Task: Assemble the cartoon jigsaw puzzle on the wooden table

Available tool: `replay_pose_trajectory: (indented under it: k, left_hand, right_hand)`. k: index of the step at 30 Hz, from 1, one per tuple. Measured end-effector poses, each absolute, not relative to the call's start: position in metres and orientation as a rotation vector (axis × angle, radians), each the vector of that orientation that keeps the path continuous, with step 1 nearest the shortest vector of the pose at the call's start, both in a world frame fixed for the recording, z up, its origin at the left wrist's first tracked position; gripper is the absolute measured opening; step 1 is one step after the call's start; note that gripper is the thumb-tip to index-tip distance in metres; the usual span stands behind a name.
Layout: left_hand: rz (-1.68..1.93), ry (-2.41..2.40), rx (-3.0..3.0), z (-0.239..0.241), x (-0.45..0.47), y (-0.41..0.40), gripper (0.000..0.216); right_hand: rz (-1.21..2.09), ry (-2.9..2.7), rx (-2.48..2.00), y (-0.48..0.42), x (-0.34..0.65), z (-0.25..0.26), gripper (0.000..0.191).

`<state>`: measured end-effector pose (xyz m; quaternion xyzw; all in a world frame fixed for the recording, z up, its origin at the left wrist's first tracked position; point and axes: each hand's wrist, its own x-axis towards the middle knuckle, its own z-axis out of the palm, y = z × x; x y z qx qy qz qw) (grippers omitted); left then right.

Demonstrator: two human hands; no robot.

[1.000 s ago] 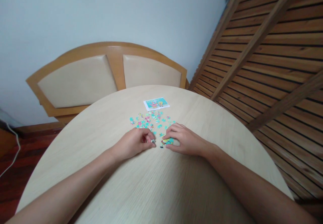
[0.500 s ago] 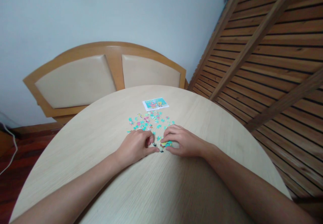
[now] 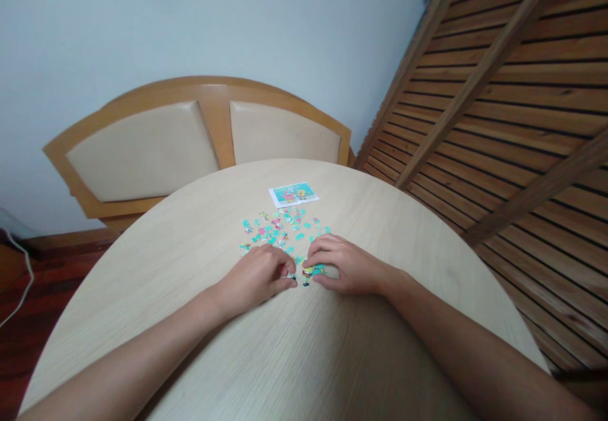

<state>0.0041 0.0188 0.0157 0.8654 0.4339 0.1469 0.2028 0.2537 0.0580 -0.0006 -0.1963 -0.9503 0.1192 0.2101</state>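
Observation:
Between the thumb and fingers of my left hand (image 3: 261, 271) is a small puzzle piece (image 3: 291, 276) with dark and white parts. My right hand (image 3: 342, 265) curls over a joined section of puzzle (image 3: 317, 270), yellow and turquoise, its thumb and fingertips resting on it. A dark bit shows at the section's lower left end. Part of this section is hidden under the right fingers. Just a small gap separates the left piece from the section. Loose puzzle pieces (image 3: 273, 230) in turquoise, pink and yellow lie scattered beyond both hands.
Behind the loose pieces lies a picture card (image 3: 293, 194) with a pink and a yellow cartoon figure. Everything rests on a round pale wooden table (image 3: 403, 231). A padded chair back or headboard (image 3: 147, 149) stands beyond it, with a slatted wooden panel (image 3: 513, 104) at the right.
The piece in my left hand has turned a little and sits slightly differently between the fingertips. My left fingers have closed in a bit. The right hand stays almost still on the joined section.

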Motion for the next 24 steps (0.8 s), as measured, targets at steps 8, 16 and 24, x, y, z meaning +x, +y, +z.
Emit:
replay_pose_trajectory:
  k: [8,16,24]
  left_hand:
    - [0.456,1.141,2.443,0.0116,0.007,0.0173,0.011]
    - [0.49,1.15,2.432,0.006,0.0086,0.017,0.013]
    - [0.444,0.991,2.66,0.0136,0.0061,0.015,0.016]
  right_hand:
    - [0.341,-2.633,-0.531,0.0578,0.2536,-0.001,0.022]
    - [0.352,-2.627,-0.529,0.057,0.2528,0.0019,0.021]
    - [0.356,-2.627,-0.515,0.0574,0.2524,-0.0001,0.022]
